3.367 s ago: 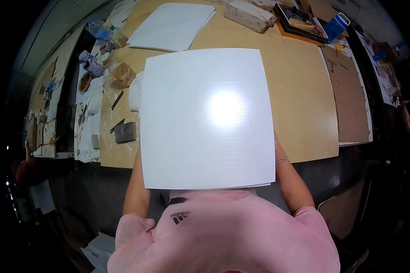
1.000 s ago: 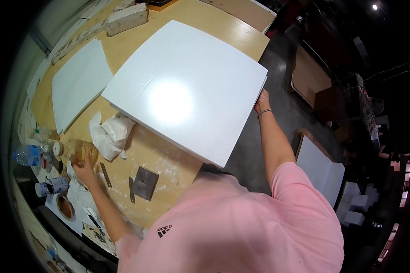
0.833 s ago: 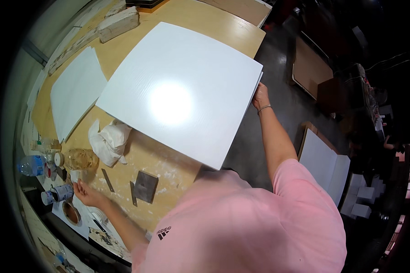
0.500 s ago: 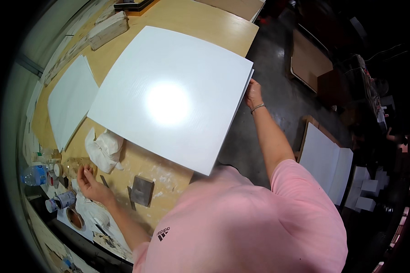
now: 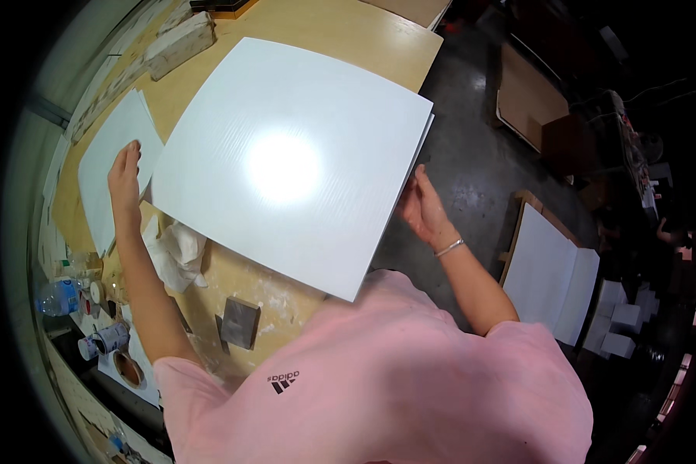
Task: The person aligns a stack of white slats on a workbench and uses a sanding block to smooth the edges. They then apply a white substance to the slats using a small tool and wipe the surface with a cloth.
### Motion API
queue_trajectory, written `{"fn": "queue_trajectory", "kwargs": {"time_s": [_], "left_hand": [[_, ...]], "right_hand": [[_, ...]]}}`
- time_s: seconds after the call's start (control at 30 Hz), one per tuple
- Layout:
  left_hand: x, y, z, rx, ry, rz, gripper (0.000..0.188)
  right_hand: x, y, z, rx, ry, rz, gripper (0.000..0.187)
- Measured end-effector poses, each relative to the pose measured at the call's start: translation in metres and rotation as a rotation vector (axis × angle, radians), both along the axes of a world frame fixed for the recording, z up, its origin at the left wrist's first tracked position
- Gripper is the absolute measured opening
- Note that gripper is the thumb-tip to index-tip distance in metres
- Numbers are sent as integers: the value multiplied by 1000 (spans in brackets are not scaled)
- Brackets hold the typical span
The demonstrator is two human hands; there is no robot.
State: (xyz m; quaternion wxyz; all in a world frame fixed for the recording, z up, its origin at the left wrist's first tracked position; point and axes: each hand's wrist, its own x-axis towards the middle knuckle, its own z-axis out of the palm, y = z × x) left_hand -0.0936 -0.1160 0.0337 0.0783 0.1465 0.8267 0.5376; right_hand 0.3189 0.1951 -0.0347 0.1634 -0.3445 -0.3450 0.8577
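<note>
A glossy white board (image 5: 232, 162) lies on the tan worktable, with the edge of a second panel showing beneath it at the right. My left hand (image 5: 124, 174) is up near the board's left edge, over some white sheets (image 5: 93, 193); its fingers are stretched and hold nothing I can see. At the board's right edge is my right hand (image 5: 423, 207), fingers extended and palm beside the edge; whether it touches the board is hard to tell. A crumpled white cloth (image 5: 179, 255) and a grey sanding block (image 5: 240, 323) lie in front of the board.
Plastic bottles (image 5: 58, 298) and a small can (image 5: 114, 338) stand at the left by the wall. A pale block (image 5: 179, 45) rests at the far left of the worktable (image 5: 340, 27). Right of it, across the floor, lean a brown board (image 5: 526, 100) and white panels (image 5: 545, 271).
My left hand has risen from near the bottles to the board's left side. The right hand has slid nearer along the right edge and its fingers have straightened.
</note>
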Motion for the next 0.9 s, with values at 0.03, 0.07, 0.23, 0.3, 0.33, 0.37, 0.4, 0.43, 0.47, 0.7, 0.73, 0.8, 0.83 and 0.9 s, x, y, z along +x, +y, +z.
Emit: {"fn": "queue_trajectory", "kwargs": {"time_s": [0.03, 0.07, 0.23, 0.3, 0.33, 0.37, 0.4, 0.43, 0.47, 0.7, 0.73, 0.8, 0.83, 0.9], "left_hand": [[-15, 12, 4, -52, -53, -89, 62], [-28, 23, 6, -106, -104, -177, 68], [-65, 86, -1, -371, -315, -527, 96], [-61, 114, -2, -499, -298, -517, 102], [-60, 124, -4, -515, -272, -495, 101], [-60, 134, -4, -532, -246, -473, 100], [-56, 144, -4, -554, -222, -454, 99], [-41, 154, 9, -548, -250, -471, 87], [-48, 157, -2, -481, -274, -533, 81], [-75, 146, -13, -415, -344, -587, 53], [-74, 147, -13, -358, -362, -592, 52], [-71, 138, -10, -309, -342, -566, 50], [-72, 140, -10, -274, -326, -568, 49], [-74, 139, -13, -233, -353, -595, 48]], "right_hand": [[0, -10, 7, -29, 33, 14, 58], [-2, -19, 13, 15, 23, -10, 58], [-20, -31, 36, 189, -115, -119, 60], [-29, -24, 37, 211, -64, -129, 58], [-34, -22, 36, 219, -39, -132, 57], [-41, -23, 34, 284, -80, -178, 55], [-47, -28, 29, 344, -126, -227, 53], [-49, -30, 26, 403, -173, -276, 51], [-48, -30, 26, 420, -174, -280, 53], [-44, -26, 39, 543, -192, -45, 60], [-44, -23, 46, 557, -202, 50, 63], [-48, -26, 47, 687, -270, 97, 68], [-50, -27, 48, 763, -310, 105, 71], [-51, -27, 46, 752, -307, 106, 75]]}}
